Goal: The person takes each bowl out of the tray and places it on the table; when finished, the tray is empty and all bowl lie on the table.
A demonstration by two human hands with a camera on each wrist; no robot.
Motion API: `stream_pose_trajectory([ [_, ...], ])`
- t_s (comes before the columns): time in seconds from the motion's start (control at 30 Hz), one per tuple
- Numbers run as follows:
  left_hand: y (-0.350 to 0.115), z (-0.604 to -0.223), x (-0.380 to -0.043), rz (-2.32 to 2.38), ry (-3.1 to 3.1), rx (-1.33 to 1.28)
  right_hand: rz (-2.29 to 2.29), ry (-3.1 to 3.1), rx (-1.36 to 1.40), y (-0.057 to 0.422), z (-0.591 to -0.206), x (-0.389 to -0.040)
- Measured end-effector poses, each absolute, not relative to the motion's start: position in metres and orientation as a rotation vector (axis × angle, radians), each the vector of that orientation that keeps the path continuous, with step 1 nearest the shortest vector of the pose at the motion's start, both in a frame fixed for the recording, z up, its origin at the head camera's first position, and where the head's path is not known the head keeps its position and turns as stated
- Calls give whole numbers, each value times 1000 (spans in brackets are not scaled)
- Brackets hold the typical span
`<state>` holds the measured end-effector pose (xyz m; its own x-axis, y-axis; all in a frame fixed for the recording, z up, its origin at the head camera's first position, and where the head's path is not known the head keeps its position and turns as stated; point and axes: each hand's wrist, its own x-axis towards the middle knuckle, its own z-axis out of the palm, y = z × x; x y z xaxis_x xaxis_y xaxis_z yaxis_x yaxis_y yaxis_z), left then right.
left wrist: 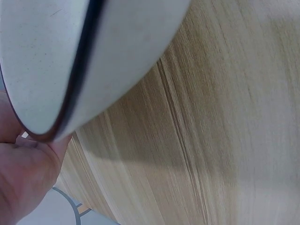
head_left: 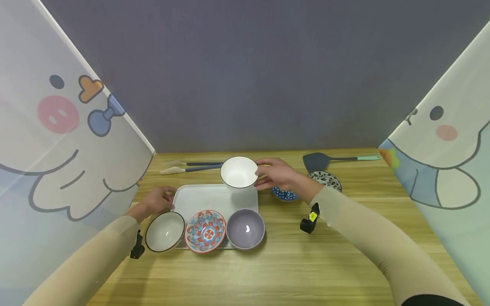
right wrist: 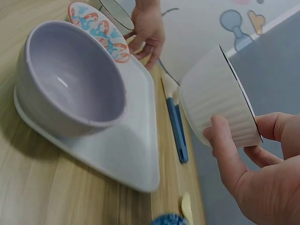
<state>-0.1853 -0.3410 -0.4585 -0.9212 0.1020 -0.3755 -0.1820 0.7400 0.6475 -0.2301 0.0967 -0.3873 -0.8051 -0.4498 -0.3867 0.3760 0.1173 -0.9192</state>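
Note:
My right hand [head_left: 277, 174] grips a white bowl [head_left: 238, 172] with a thin dark rim, fingers on its ribbed outer wall in the right wrist view. The bowl is raised over the back right corner of a white tray [head_left: 214, 195]. At the tray's left edge, the fingers of my left hand [head_left: 157, 200] touch its back corner. Another dark-rimmed white bowl [head_left: 165, 232] sits just in front of that hand. Beside it, along the tray's front, stand a red-and-blue patterned bowl [head_left: 205, 232] and a purple bowl [head_left: 246, 229].
Two cream-tipped utensils [head_left: 174, 170] with dark blue handles lie behind the tray. Right of it, partly behind my right arm, are a blue patterned bowl [head_left: 284, 194] and a black-and-white patterned dish [head_left: 326, 179]. A dark spatula [head_left: 317, 161] lies along the back. Printed panels flank the table.

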Motion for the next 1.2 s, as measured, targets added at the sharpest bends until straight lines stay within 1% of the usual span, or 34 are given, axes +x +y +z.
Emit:
stream_pose_trajectory([
  [0.43,-344,-465,-189,1019,2567,-12,-1768,1849,-14,178,-383,-227],
  [0.8,-343,-461,-188,1019,2548,-88,-1799,1897,10,243,-377,-210],
  [1.2,-347,-465,-189,1037,2545,-53,-1881,1913,97,306,-385,-199],
])
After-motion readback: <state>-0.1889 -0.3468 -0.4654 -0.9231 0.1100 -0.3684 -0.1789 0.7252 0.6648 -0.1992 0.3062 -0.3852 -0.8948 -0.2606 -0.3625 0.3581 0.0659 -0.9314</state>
